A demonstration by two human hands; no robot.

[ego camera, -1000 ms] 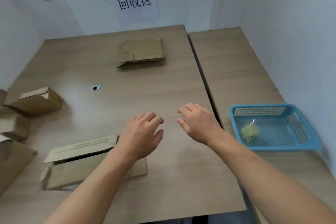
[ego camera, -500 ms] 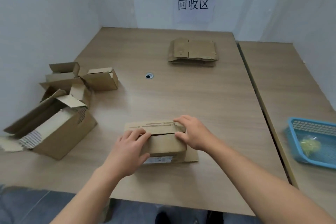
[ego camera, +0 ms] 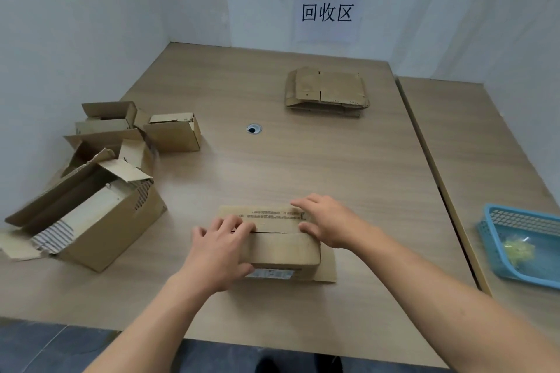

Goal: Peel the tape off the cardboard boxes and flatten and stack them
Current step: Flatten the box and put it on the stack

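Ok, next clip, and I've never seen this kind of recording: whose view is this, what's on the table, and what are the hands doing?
There is no machine: a person wears one camera on the head, so this single view looks down at their own bare hands. The left hand holds the left end of a cardboard box near the front edge of the table, thumb on its front face; the right hand presses flat fingers on its far flap. At the left sit open boxes not yet flattened. Farther back, under a paper sign, lies a stack of flattened boxes. On the right a blue basket holds a yellowish wad, probably peeled tape.
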